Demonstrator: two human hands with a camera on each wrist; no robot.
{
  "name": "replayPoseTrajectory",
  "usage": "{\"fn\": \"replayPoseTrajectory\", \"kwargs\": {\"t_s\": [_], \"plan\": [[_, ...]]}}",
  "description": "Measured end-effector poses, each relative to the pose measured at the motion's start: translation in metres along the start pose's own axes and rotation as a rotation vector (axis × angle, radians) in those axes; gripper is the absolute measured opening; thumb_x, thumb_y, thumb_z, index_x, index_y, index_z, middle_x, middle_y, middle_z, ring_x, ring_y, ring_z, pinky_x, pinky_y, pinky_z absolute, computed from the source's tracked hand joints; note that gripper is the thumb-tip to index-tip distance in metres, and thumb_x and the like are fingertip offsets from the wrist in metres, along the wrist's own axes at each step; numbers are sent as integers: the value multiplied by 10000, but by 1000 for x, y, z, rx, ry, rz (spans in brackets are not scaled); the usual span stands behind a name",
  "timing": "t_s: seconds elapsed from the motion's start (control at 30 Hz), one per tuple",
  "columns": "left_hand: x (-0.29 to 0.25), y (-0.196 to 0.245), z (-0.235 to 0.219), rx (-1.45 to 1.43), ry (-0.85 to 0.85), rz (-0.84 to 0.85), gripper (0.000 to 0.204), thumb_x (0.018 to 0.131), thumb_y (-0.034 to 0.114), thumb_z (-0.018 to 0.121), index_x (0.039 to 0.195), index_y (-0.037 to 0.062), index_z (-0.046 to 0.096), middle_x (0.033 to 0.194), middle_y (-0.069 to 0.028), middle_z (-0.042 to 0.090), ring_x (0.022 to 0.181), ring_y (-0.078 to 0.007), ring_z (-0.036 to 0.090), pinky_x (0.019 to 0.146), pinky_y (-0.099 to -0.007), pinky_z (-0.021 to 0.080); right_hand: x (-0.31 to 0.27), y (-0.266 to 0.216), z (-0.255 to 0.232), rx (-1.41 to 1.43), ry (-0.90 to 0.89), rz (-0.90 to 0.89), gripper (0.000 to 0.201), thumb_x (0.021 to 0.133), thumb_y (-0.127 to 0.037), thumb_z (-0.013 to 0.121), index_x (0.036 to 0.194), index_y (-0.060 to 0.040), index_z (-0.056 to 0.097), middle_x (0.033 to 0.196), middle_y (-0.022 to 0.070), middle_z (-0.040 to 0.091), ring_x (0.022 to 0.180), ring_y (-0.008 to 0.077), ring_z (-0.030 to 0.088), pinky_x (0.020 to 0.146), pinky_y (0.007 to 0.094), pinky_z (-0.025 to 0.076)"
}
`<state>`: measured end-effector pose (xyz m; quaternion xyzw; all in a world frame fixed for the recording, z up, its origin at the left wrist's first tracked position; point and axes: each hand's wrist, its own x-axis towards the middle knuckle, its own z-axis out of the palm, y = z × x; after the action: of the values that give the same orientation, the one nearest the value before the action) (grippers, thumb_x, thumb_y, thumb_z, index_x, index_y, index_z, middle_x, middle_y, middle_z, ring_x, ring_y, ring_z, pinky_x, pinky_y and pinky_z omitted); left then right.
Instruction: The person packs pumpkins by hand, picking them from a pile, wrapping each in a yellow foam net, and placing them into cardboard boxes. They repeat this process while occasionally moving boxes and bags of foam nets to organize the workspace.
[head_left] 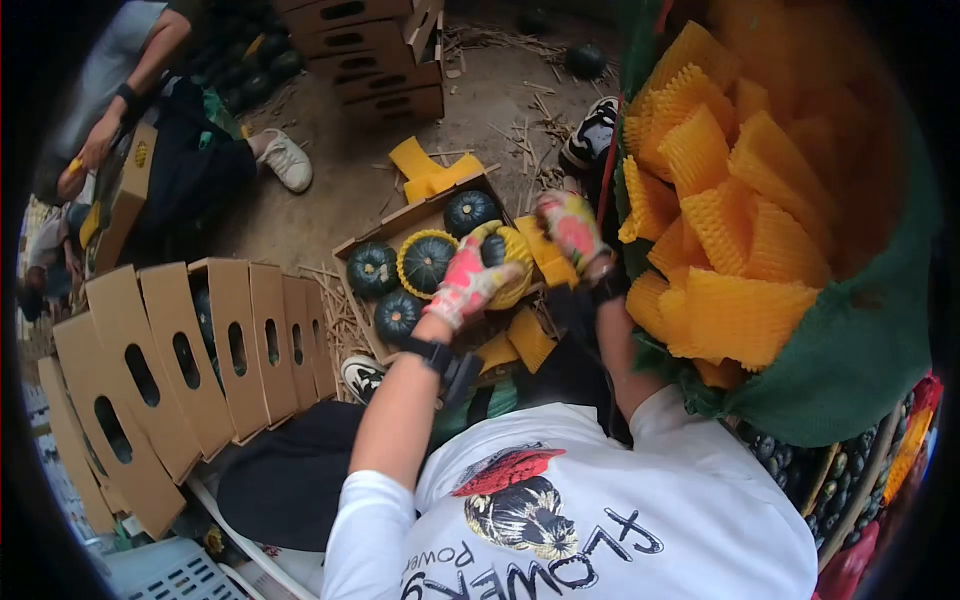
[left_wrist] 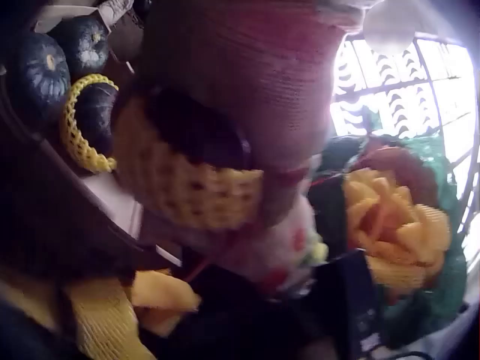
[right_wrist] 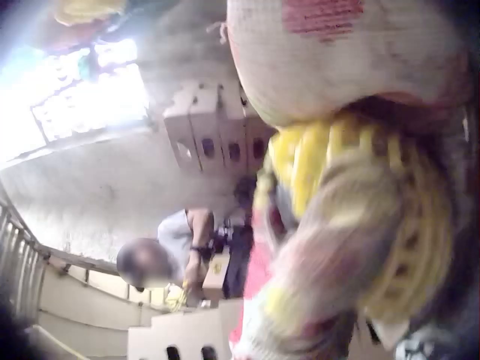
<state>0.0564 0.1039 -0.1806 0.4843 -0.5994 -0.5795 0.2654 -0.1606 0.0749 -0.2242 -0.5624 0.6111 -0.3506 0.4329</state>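
Note:
My left hand (head_left: pixel 472 281), in a white glove with pink patches, grips a dark green pumpkin (head_left: pixel 493 250) in a yellow foam net (head_left: pixel 517 265). The net wraps its side in the left wrist view, leaving a dark part bare. My gloved right hand (head_left: pixel 572 232) is beside it on the right, blurred; in the right wrist view its glove overlaps the net's edge. I cannot tell whether its fingers grip the net. Under the hands, a cardboard box (head_left: pixel 350 310) holds several pumpkins, one in a yellow net (head_left: pixel 428 262) and others bare, such as the pumpkin (head_left: pixel 372 270) at left.
A green sack (head_left: pixel 870 350) full of yellow foam nets (head_left: pixel 740 240) stands at my right. Cardboard boxes (head_left: pixel 185 350) line up at my left, with more stacked boxes (head_left: pixel 365 60) ahead. Loose nets (head_left: pixel 435 172) lie beyond the box. Another person (head_left: pixel 125 100) sits at far left holding a box.

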Motion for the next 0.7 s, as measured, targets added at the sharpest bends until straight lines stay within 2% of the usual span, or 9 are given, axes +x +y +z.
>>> {"fn": "replayPoseTrajectory", "kwargs": {"t_s": [0.03,0.07,0.17,0.2,0.27,0.37,0.43,0.57,0.7], "plan": [[17,-12,8,-125,-19,-101,776,651,316,781,1305,46,463,1226,-205,526,1185,-353,485,1026,-365,380,8,6,-5,-53,89,74,289,963,-258,461,1114,-68,617,995,85,663,863,188,645,744,323,534],[28,-15,9,314,50,-55,762,660,358,768,1303,70,476,1265,-215,494,1175,-352,487,998,-388,410,17,15,-10,-98,174,152,284,954,-253,467,1115,-75,620,993,94,666,865,206,651,739,333,536],[24,-25,37,914,46,-41,785,680,466,757,1340,161,461,1401,-158,381,1247,-459,387,996,-513,401,32,98,12,-1074,-95,177,296,894,-246,512,1136,-111,618,989,106,672,878,268,667,741,367,537],[25,-29,42,977,44,-75,793,713,503,721,1376,181,429,1450,-133,340,1274,-507,333,985,-568,390,24,126,27,-1205,189,244,298,887,-278,520,1090,-97,642,975,118,676,887,294,661,764,389,524],[32,-38,46,1030,24,-60,769,745,502,691,1390,188,416,1472,-136,313,1289,-506,321,986,-568,391,-6,55,23,-1333,30,339,295,836,-278,559,1033,-96,681,965,119,695,882,330,668,787,421,513],[25,-31,38,1179,-92,-66,702,844,504,586,1420,158,384,1525,-145,238,1310,-520,291,1010,-523,387,8,33,12,-1248,-328,427,295,809,-275,569,1012,-99,692,928,119,702,876,316,672,805,417,505],[12,-8,29,1070,-155,-36,692,850,489,587,1414,140,386,1523,-172,237,1310,-538,287,1031,-518,366,15,30,13,-1219,-129,207,266,781,-221,593,1000,-99,683,866,140,692,816,299,671,733,418,512],[-38,5,-15,602,172,17,649,813,324,691,1337,29,448,1381,-202,438,1223,-385,462,1018,-414,402,-25,-104,-4,-933,-34,96,462,679,-113,634,1132,-52,568,1067,196,628,983,378,601,798,421,496],[-109,30,-31,3,1,56,741,769,143,733,1396,-1,364,1325,-122,478,1198,-210,484,1026,-338,374,-93,-128,17,-217,-448,-385,485,743,-81,636,1203,-9,500,1048,175,621,1029,302,603,867,358,475]]}}
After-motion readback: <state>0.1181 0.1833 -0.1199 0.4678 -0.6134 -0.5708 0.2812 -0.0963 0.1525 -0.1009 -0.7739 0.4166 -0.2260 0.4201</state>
